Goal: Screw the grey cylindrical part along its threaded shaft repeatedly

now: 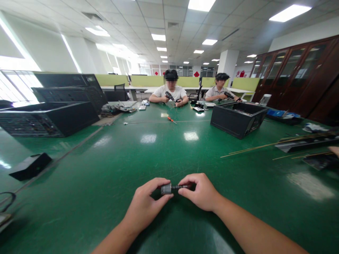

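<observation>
My left hand (147, 204) pinches the grey end of a small cylindrical metal part (166, 189) just above the green table (111, 169). My right hand (201, 192) pinches the dark threaded end of the same part (182, 186). Both hands are closed on it, near the table's front edge, with my forearms reaching in from below.
Black computer cases (47, 118) stack at the left, an open black case (238, 120) stands at the right. A small black box (30, 165) lies left. Thin rods (265, 146) and dark panels (307, 144) lie right. A red screwdriver (171, 120) lies mid-table. Two people (171, 92) work across the table.
</observation>
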`<state>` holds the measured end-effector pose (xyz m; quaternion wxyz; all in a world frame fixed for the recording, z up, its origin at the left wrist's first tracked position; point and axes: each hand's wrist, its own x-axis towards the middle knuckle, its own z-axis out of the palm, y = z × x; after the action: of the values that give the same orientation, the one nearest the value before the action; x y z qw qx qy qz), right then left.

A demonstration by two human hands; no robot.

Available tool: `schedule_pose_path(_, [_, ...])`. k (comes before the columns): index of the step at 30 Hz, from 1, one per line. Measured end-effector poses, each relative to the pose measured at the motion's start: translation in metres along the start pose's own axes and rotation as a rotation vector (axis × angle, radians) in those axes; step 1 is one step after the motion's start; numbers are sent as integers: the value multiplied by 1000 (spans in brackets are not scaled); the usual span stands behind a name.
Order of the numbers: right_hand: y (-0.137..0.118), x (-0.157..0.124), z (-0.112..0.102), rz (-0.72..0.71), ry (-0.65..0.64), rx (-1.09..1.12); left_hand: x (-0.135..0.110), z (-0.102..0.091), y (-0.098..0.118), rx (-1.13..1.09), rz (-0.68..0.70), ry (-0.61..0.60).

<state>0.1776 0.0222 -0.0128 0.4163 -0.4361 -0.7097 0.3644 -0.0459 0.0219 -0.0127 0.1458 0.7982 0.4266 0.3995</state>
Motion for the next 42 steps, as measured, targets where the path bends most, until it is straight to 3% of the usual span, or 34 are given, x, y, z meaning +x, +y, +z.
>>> schedule_pose_path(42, [2, 2, -1, 10, 19, 11, 1, -1, 0, 8, 16, 27])
